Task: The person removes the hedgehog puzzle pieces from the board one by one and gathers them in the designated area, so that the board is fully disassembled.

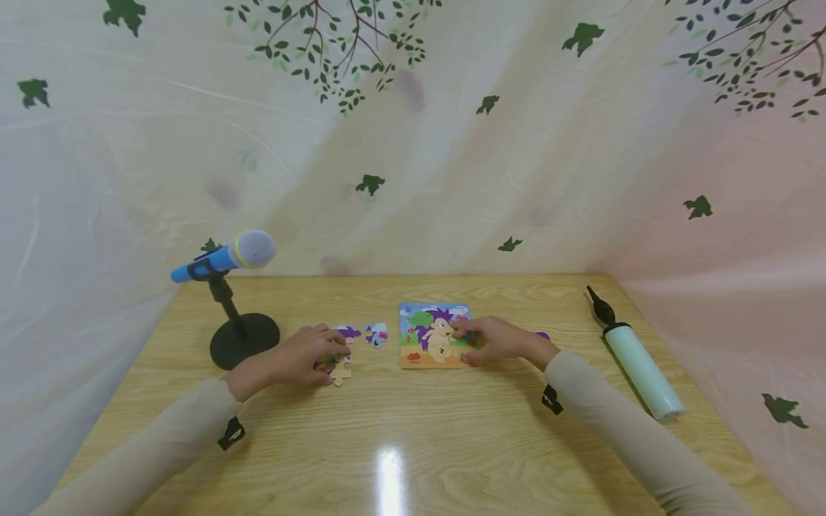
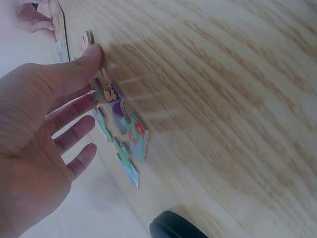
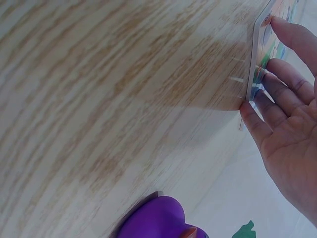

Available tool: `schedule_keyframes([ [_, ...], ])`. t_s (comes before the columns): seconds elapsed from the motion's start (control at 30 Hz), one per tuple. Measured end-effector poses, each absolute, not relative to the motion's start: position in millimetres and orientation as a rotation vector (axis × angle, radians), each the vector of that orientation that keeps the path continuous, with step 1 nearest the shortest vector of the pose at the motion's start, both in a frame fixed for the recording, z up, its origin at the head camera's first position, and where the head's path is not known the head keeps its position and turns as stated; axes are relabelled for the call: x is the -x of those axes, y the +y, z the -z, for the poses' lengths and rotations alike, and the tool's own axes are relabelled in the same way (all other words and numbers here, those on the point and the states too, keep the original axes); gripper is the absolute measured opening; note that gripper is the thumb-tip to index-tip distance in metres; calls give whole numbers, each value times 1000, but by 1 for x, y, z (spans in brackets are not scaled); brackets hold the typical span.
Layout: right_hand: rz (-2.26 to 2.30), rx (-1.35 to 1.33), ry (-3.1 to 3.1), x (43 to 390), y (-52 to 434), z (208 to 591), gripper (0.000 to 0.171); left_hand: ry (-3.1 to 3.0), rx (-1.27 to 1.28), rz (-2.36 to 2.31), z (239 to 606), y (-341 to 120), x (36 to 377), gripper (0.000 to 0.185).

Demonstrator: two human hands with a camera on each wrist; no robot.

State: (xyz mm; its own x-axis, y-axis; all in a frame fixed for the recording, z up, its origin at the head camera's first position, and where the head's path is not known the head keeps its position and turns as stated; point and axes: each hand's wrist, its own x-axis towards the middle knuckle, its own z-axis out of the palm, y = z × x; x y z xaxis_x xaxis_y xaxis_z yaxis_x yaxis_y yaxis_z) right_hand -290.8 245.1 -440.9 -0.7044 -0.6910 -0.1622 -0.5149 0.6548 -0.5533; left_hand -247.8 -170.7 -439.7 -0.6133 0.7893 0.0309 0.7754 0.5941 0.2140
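Observation:
A flat board (image 1: pixel 434 337) with a purple-haired hedgehog picture lies mid-table. My right hand (image 1: pixel 503 339) rests fingertips on its right side, thumb at the lower corner. In the right wrist view the fingers (image 3: pixel 285 94) are nearly straight against the board's edge (image 3: pixel 252 59). To the left, my left hand (image 1: pixel 303 358) is over a group of jigsaw pieces, its thumb and index finger pinching a beige jigsaw piece (image 1: pixel 342 369). The left wrist view shows the other fingers spread, beside joined pieces (image 2: pixel 138 134) with a red flower. A separate blue piece (image 1: pixel 376 335) lies between group and board.
A blue toy microphone (image 1: pixel 222 259) on a black round stand (image 1: pixel 245 340) is behind the left hand. At the right lies a pale green hand pump (image 1: pixel 642 369) with a black nozzle. A purple object (image 3: pixel 153 218) sits beyond the right wrist.

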Motion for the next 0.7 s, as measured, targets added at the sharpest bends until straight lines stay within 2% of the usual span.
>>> schedule_keyframes([
  [0.47, 672, 962, 2522, 291, 245, 442, 42, 2750, -1320, -320, 438, -168, 248, 53],
  [0.7, 692, 945, 2520, 290, 244, 440, 40, 2841, -1309, -389, 431, -150, 245, 41],
])
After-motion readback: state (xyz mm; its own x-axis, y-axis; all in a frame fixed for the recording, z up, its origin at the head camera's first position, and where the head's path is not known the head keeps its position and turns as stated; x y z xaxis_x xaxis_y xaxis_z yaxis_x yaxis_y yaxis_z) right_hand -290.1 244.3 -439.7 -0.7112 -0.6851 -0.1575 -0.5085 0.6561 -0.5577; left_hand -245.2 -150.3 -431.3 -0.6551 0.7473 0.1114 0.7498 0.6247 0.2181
